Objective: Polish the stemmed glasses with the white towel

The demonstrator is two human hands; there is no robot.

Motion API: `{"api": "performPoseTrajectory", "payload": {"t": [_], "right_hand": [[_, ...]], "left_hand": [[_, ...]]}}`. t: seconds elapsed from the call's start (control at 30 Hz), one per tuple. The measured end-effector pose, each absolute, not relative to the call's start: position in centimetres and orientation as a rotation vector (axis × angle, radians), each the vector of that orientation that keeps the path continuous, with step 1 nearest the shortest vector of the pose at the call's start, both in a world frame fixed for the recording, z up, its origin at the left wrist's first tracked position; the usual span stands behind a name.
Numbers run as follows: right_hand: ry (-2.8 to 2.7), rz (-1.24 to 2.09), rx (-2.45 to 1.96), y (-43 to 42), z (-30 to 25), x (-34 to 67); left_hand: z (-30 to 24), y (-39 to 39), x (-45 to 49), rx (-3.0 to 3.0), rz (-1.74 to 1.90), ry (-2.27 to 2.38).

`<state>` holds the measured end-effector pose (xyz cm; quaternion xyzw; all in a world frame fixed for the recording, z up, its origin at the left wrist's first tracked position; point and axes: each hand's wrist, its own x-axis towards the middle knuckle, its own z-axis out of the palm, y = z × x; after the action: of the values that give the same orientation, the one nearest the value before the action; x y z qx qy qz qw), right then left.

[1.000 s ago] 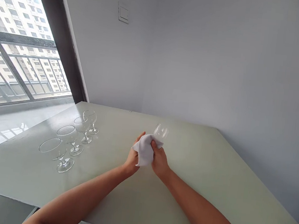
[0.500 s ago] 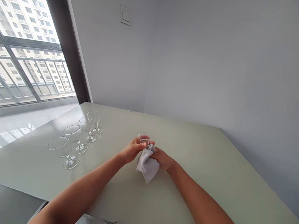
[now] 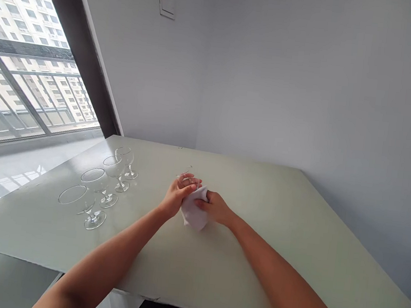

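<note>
Over the tabletop [image 3: 275, 220], left hand [image 3: 176, 196] round glass [image 3: 190, 181], right hand [image 3: 218, 208] on cloth [image 3: 193, 214].

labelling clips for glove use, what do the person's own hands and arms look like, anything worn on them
The bare, ungloved left hand and bare, ungloved right hand join an uncovered left forearm and uncovered right forearm; no sleeve, watch or bracelet shows. Rings are too small to rule out.

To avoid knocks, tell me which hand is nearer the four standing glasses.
Left: the left hand, around another glass, is right of the standing glasses; the right hand, on the cloth, is farther right.
</note>
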<state>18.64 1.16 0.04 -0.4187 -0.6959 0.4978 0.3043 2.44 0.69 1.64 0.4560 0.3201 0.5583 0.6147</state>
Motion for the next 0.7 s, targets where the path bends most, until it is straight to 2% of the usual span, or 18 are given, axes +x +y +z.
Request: {"api": "performPoseTrajectory", "payload": {"t": [0.07, 0.13, 0.2, 0.3, 0.37, 0.5, 0.63, 0.7], "right_hand": [[-1.626, 1.798, -0.87, 1.0, 0.2, 19.2], [-1.4, 2.076, -0.68, 0.8, -0.1, 19.5], [-1.252, 2.172, -0.601, 0.7, -0.4, 19.5], [-1.341, 2.099, -0.663, 0.7, -0.5, 19.2], [-1.593, 1.827, -0.838, 1.0, -0.2, 18.9], [-1.917, 1.078, -1.12, 1.1, -0.5, 18.0], [-2.21, 0.28, -1.097, 0.8, -2.0, 17.1], [-2.271, 0.089, -1.06, 0.7, -2.7, 17.0]], "left_hand": [[2.2, 0.5, 2.1, 1.099, 1.207, 0.613], [2.4, 0.4, 1.8, 1.111, 1.132, 0.527], [2.4, 0.4, 1.7, 1.113, 1.103, 0.517], [2.2, 0.7, 1.8, 1.14, 1.156, 0.622], [2.1, 0.8, 2.0, 1.141, 1.219, 0.699], [1.7, 0.9, 2.6, 1.034, 1.365, 0.823], [1.3, 0.7, 2.9, 0.891, 1.479, 0.935], [1.4, 0.7, 3.0, 0.831, 1.502, 0.937]]}}
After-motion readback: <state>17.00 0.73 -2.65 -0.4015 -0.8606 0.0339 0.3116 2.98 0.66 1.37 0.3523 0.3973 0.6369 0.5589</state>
